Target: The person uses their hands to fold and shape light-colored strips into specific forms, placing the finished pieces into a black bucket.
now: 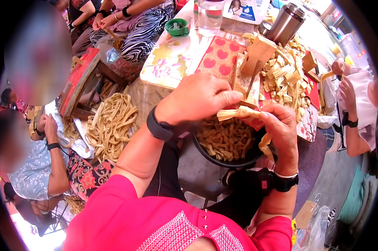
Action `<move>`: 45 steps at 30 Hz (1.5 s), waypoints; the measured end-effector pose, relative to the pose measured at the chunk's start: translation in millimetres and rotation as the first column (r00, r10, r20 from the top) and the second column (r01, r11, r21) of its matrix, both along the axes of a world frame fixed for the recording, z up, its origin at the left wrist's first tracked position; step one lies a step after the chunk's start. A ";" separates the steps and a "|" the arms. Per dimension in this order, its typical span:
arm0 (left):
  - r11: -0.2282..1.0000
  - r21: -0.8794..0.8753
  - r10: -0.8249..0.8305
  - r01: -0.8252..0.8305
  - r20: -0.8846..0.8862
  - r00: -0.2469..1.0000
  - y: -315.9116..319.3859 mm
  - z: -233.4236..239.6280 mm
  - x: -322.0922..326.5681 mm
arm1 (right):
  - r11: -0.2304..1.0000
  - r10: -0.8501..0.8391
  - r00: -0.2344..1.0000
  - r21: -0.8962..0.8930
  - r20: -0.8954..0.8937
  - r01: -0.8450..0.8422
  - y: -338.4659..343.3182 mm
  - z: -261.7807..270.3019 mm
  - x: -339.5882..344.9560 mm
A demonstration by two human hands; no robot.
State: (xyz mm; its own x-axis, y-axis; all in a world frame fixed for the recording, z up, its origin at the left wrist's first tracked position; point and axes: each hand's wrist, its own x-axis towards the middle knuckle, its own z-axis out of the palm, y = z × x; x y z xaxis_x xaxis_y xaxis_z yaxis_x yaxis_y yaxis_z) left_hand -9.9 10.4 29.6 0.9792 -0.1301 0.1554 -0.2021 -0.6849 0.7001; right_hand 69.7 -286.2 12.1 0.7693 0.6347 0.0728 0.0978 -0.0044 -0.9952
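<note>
My right hand (278,122) pinches a pale yellow dried strip with a knot (243,112) in it; the strip's loose tail (265,146) hangs below the palm. Left of the knot, the strip ends in a short, frayed stub. My left hand (201,98) is just above the knot, fingers bent and thumb tip near a thin upright blade (253,78). Whether anything is between its fingertips is hidden. The blade stands against a wooden block (259,51) on a wooden board (239,73). Below both hands, a dark bowl (218,162) holds many short knotted pieces (225,138).
Loose pale strips (284,78) are heaped right of the board, beside a metal thermos (286,25). A clear plastic jar (210,20) and green lid (177,27) stand at the back. Long strips (113,125) lie in a pile at left. Other people sit on both sides.
</note>
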 end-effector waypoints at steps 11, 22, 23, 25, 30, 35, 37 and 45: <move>0.897 -0.236 -0.389 0.374 -0.017 0.921 -11.6 -26.3 21.0 | 0.985 -0.034 0.997 -0.164 0.070 0.045 1.7 1.0 8.7; 0.983 0.094 0.138 -0.161 0.214 0.967 -19.5 -62.1 63.2 | 0.849 -0.250 0.861 -0.327 0.444 0.414 34.6 -47.3 64.7; 0.964 0.179 0.153 -0.198 0.239 0.959 -18.2 -61.5 56.5 | 0.807 -0.206 0.823 -0.385 0.529 0.449 35.0 -43.0 61.2; 0.968 0.221 0.095 -0.118 0.109 0.989 -24.8 -28.5 35.2 | 0.828 -0.321 0.823 -0.283 0.469 0.484 21.4 -42.7 54.4; 0.992 -0.098 0.093 -0.079 0.148 0.985 -65.5 -32.7 6.4 | 0.964 -0.017 0.860 0.221 -0.510 0.150 40.2 -26.2 0.1; 0.438 -0.878 0.099 -0.195 -0.168 0.981 -96.8 -33.7 3.5 | 0.948 0.197 0.784 0.317 -0.588 0.000 50.2 -27.5 -12.4; 0.077 -0.990 0.200 -0.114 -0.096 0.975 -91.2 -7.1 8.8 | 0.977 0.171 0.880 0.193 -0.444 -0.092 51.8 -17.9 -16.2; 0.629 -0.777 0.622 -0.021 0.486 0.614 -55.9 9.8 12.9 | 0.937 0.302 0.880 0.286 -0.367 -0.202 50.6 2.5 -26.7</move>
State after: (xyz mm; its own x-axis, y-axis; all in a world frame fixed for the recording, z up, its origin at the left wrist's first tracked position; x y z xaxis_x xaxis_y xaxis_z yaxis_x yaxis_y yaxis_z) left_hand 3.0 -45.5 39.4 0.4813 0.5995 0.6395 -0.6622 -0.2293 0.7134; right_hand 43.0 -235.6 14.6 0.5798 0.8139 -0.0364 -0.3411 0.2018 -0.9181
